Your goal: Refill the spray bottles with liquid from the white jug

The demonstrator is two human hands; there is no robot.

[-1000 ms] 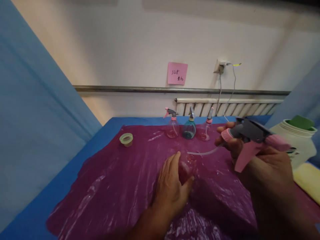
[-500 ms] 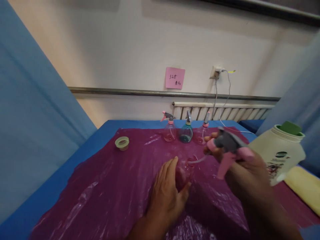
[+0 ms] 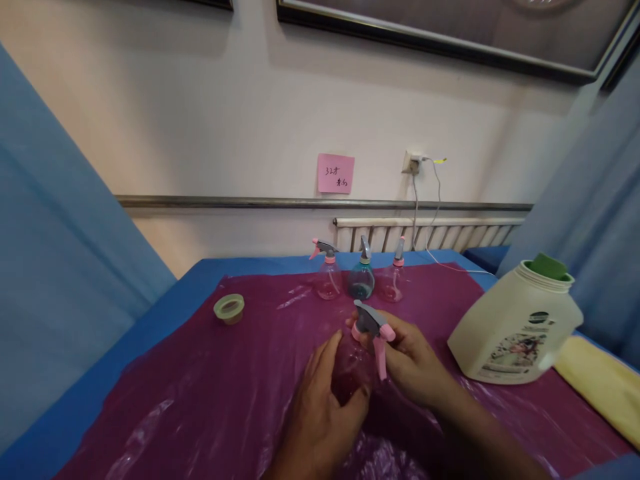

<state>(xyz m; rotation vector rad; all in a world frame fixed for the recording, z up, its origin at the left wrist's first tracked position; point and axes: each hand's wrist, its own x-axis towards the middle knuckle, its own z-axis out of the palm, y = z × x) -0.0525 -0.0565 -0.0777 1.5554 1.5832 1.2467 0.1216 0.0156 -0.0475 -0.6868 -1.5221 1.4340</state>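
Observation:
My left hand (image 3: 325, 400) is wrapped round a clear pink spray bottle (image 3: 351, 367) that stands on the purple plastic sheet (image 3: 225, 400). At the bottle's neck, my right hand (image 3: 410, 357) grips the grey and pink trigger sprayer (image 3: 371, 322) by its pink collar. The sprayer sits over the bottle's mouth, its pink trigger pointing down to the right. Whether the collar is threaded on, I cannot tell. Behind my hands stand a pink spray bottle (image 3: 329, 283), a teal spray bottle (image 3: 361, 283) and another pink spray bottle (image 3: 392, 285), each with a sprayer on top.
A large cream jug (image 3: 515, 327) with a green piece (image 3: 548, 265) in its mouth stands at the right. Beyond it lies a yellow cloth (image 3: 600, 377). A pale green cap (image 3: 229, 308) rests at the left. Blue curtains flank both sides, and a radiator (image 3: 425, 235) is behind.
My right hand has brought the sprayer leftward and down onto the bottle's neck, and its tube has gone inside. My left hand stays on the bottle. The view has tilted up.

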